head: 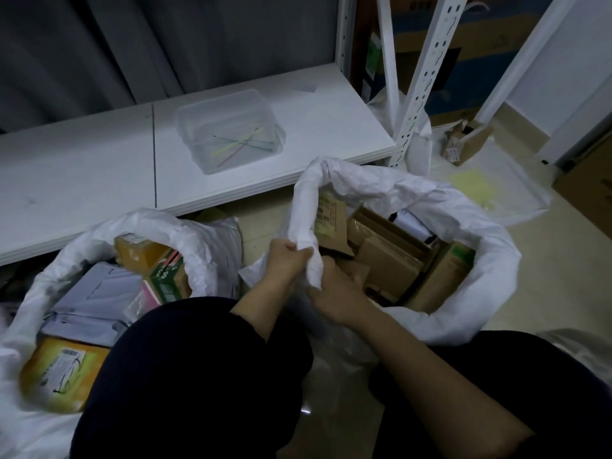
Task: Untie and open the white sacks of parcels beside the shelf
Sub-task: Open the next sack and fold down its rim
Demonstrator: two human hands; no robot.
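Two white sacks stand open on the floor in front of the low shelf. The right sack (pixel 490 260) has its rim rolled down and holds several brown cardboard parcels (pixel 394 256). My left hand (pixel 286 260) and my right hand (pixel 334 289) both grip the bunched near-left part of that sack's rim, one just above the other. The left sack (pixel 185 233) is also open, with grey mailers (pixel 96 299) and yellow and green boxes inside. My dark-clothed knees hide the near sides of both sacks.
A white shelf board (pixel 99 167) runs behind the sacks and carries a clear plastic tub (pixel 228 130) with several coloured ties in it. White perforated shelf uprights (pixel 417 94) stand at the right, with cardboard boxes and a flat empty sack (pixel 503 193) beyond.
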